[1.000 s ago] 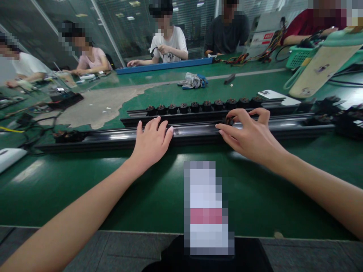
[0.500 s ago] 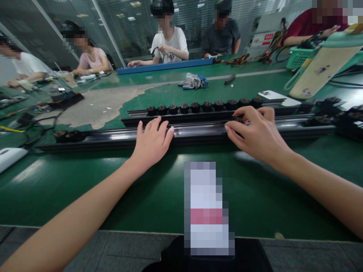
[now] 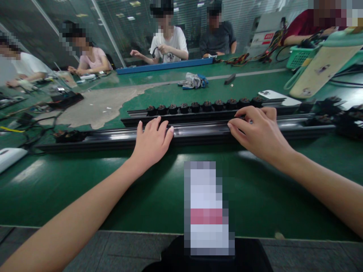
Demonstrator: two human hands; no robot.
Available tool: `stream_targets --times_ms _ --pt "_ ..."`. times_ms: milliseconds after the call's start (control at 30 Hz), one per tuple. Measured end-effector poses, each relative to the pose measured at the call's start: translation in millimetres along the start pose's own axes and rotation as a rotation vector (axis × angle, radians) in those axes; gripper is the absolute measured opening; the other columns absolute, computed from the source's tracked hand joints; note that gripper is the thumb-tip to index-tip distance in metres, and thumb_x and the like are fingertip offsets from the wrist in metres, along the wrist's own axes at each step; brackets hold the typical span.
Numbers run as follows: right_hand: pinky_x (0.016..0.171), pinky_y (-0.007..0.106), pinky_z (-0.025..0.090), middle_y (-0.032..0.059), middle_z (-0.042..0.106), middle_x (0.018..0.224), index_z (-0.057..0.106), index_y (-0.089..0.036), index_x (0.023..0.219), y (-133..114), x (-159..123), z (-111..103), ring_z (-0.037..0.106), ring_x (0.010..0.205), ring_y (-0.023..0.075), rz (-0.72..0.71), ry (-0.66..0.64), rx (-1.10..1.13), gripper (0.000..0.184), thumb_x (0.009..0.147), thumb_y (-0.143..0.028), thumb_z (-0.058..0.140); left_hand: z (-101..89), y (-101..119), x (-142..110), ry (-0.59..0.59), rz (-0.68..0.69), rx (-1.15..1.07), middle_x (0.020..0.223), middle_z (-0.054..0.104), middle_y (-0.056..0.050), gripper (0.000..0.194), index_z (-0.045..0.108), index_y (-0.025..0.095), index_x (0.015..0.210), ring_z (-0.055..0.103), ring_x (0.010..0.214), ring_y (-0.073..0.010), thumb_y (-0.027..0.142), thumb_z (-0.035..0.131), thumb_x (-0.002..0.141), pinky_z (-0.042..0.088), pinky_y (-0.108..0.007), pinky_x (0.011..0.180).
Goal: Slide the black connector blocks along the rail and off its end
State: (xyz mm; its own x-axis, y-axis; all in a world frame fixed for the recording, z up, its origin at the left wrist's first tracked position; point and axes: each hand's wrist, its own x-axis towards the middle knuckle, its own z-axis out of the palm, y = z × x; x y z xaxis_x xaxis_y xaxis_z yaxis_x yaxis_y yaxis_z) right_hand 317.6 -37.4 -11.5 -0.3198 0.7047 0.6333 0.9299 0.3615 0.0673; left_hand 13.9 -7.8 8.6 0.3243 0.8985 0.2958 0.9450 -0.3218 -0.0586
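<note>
A long black rail (image 3: pixel 204 129) with a shiny channel lies across the green table in front of me. My left hand (image 3: pixel 153 141) rests palm down on its left-middle part, fingers spread and holding nothing. Over the right part of the rail, my right hand (image 3: pixel 258 130) is curled with thumb and fingers bent inward. Whatever lies within its grip is mostly hidden; only a small glint shows between the fingers. Black round socket modules (image 3: pixel 69 136) with copper-coloured contacts sit at the rail's left end. Behind it, a second black rail (image 3: pixel 170 118) bears a row of several similar modules (image 3: pixel 195 107).
More black modules (image 3: pixel 347 121) are heaped at the right. A white phone (image 3: pixel 279 98), a cream bottle (image 3: pixel 326 71), a green basket (image 3: pixel 299 58) and crumpled gloves (image 3: pixel 193 81) lie farther back. Several people sit across the table, behind a blue bar (image 3: pixel 167 66).
My right hand has shifted slightly to the right along the rail, its thumb and fingers drawn a little closer. My left hand stays put. Across the table, a person's hand has lifted off the blue bar.
</note>
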Motion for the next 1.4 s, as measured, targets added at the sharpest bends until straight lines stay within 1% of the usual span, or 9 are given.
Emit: stream_targets --times_ms 200,367,667,800,1000,1200,1400 --pt "0.093 0.047 0.033 0.0143 0.062 0.115 0.069 -0.019 0.089 -0.6 1.5 -3.1 0.052 0.094 0.022 0.035 -0.011 0.01 0.036 0.101 -0.034 0.039 -0.6 0.6 -0.9 0.001 0.0 -0.005 0.16 0.045 -0.017 0.054 0.053 0.013 0.147 0.042 0.148 -0.0321 0.039 0.025 0.109 0.02 -0.063 0.125" --pt "0.093 0.049 0.035 0.0143 0.063 0.112 0.07 -0.019 0.089 0.7 2.1 -5.6 0.053 0.091 0.0221 0.032 -0.023 0.028 0.037 0.101 -0.035 0.039 -1.6 1.1 -1.2 -0.005 -0.002 -0.008 0.159 0.046 -0.017 0.054 0.053 0.013 0.146 0.042 0.148 -0.0323 0.039 0.025 0.108 0.02 -0.063 0.125" --pt "0.093 0.049 0.037 0.0136 0.064 0.114 0.072 -0.02 0.091 2.7 0.4 -5.3 0.056 0.095 0.0238 0.042 -0.013 0.016 0.034 0.101 -0.034 0.041 -1.0 1.0 -1.2 -0.005 0.0 -0.003 0.16 0.045 -0.018 0.055 0.053 0.012 0.147 0.041 0.148 -0.0323 0.039 0.024 0.108 0.02 -0.063 0.125" --pt "0.091 0.047 0.038 0.0136 0.066 0.11 0.071 -0.019 0.09 3.5 0.4 -4.8 0.057 0.094 0.0244 0.059 0.0 0.003 0.035 0.101 -0.035 0.042 -0.5 0.5 -0.9 -0.001 -0.001 -0.006 0.159 0.046 -0.018 0.055 0.053 0.013 0.146 0.041 0.148 -0.0318 0.039 0.024 0.108 0.02 -0.062 0.125" --pt "0.087 0.046 0.037 0.0125 0.065 0.11 0.07 -0.022 0.092 7.3 -0.6 -4.6 0.056 0.095 0.025 0.055 0.004 0.002 0.037 0.102 -0.04 0.039 -1.2 0.7 -1.0 -0.006 -0.006 -0.015 0.159 0.046 -0.017 0.054 0.053 0.014 0.147 0.041 0.149 -0.0314 0.04 0.025 0.108 0.019 -0.062 0.125" --pt "0.086 0.046 0.036 0.0122 0.066 0.106 0.071 -0.022 0.093 9.4 -1.1 -4.0 0.056 0.093 0.0253 0.071 0.007 -0.02 0.037 0.102 -0.039 0.039 -1.7 1.0 -1.1 -0.002 -0.005 -0.023 0.16 0.045 -0.017 0.055 0.053 0.013 0.147 0.041 0.148 -0.0319 0.04 0.024 0.108 0.019 -0.063 0.125" --pt "0.084 0.046 0.036 0.0128 0.065 0.106 0.072 -0.023 0.095 10.6 -0.2 -5.0 0.056 0.094 0.0263 0.094 -0.021 0.013 0.034 0.1 -0.042 0.045 -1.2 0.0 -1.1 -0.01 -0.006 -0.022 0.16 0.044 -0.017 0.056 0.052 0.013 0.147 0.04 0.149 -0.0324 0.04 0.024 0.108 0.018 -0.063 0.125"
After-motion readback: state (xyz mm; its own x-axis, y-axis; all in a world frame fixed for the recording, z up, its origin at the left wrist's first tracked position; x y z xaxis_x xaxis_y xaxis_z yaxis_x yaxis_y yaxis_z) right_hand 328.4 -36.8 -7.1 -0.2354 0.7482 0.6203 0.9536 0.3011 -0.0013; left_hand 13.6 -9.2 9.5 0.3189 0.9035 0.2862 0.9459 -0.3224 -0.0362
